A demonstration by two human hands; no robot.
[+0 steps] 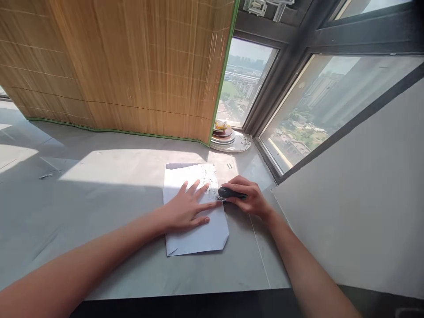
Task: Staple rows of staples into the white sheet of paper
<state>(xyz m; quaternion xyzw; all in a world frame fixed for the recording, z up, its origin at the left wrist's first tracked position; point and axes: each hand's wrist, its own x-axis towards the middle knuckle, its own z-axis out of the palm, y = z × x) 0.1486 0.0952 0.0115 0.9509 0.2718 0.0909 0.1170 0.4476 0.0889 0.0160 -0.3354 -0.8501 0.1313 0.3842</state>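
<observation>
A white sheet of paper (198, 234) lies on the grey ledge (99, 229), with a folded corner at its near right and rows of small staples along its far right edge. My left hand (187, 207) rests flat on the sheet, fingers spread. My right hand (248, 196) is closed around a black stapler (230, 193) whose nose sits at the paper's right edge, beside my left fingertips.
A bamboo blind (132, 66) with green trim hangs behind the ledge. A stack of plates (228, 137) stands in the window corner. Two loose staples (229, 166) lie past the sheet. A white wall (364, 198) closes off the right side.
</observation>
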